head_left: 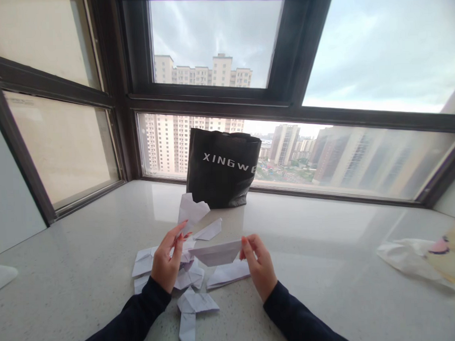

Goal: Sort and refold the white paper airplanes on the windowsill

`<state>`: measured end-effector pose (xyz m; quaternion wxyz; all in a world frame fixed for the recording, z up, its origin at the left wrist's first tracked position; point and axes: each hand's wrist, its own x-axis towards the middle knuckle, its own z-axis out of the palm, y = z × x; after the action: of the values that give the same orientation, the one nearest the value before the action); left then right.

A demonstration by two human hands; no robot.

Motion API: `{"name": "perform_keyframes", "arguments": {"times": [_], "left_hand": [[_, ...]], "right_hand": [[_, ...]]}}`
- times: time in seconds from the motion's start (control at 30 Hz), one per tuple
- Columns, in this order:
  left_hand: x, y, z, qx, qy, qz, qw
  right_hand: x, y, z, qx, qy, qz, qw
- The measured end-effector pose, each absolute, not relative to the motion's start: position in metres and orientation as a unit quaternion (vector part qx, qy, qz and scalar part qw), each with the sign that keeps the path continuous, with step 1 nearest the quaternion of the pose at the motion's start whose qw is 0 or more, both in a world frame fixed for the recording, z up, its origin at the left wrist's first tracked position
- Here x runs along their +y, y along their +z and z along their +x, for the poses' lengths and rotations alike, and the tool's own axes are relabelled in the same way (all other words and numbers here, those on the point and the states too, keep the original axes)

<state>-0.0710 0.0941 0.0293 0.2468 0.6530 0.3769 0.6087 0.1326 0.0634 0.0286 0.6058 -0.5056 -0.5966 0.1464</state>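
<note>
My right hand (259,261) pinches the right end of a folded white paper strip (217,253) between thumb and fingers. The strip stretches leftward, level above the other papers. Near its left end is my left hand (169,257), its thumb and fingers slightly apart. Those fingertips overlap the lower edge of a creased paper piece (192,210); whether they touch it I cannot tell. Beneath and around both hands lie several folded papers, among them a long folded piece (227,275) and a T-shaped one (187,306) in front.
A black bag (223,168) with white lettering stands behind the papers, against the window. Off to the right are a crumpled white wrapper (405,254) and a yellowish figure-like item (450,257). Another white object (3,277) shows at the left edge of the speckled counter (328,286).
</note>
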Motion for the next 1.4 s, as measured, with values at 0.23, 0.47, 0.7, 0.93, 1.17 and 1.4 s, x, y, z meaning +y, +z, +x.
{"name": "perform_keyframes", "arguments": {"times": [0.23,0.47,0.7,0.93,1.17,1.4], "left_hand": [[0.098,0.029,-0.075,0.363,0.624,0.648,0.244],[0.105,0.034,-0.082,0.375,0.602,0.669,0.222],[0.116,0.061,-0.104,0.327,0.481,0.772,0.256],[0.109,0.051,-0.103,0.276,0.367,0.866,0.198],[0.118,0.065,-0.115,0.326,0.423,0.822,0.197],[0.117,0.077,-0.122,0.325,0.447,0.832,0.054]], "right_hand": [[0.073,0.021,0.142,-0.566,0.108,-0.585,0.57],[0.079,0.016,0.151,-0.498,0.017,-0.611,0.615],[0.063,0.028,0.136,-0.726,0.017,-0.516,0.455],[0.04,0.037,0.117,-0.891,0.027,-0.374,0.256],[0.046,0.031,0.117,-0.88,0.016,-0.392,0.268],[0.049,0.031,0.12,-0.827,-0.043,-0.453,0.329]]}}
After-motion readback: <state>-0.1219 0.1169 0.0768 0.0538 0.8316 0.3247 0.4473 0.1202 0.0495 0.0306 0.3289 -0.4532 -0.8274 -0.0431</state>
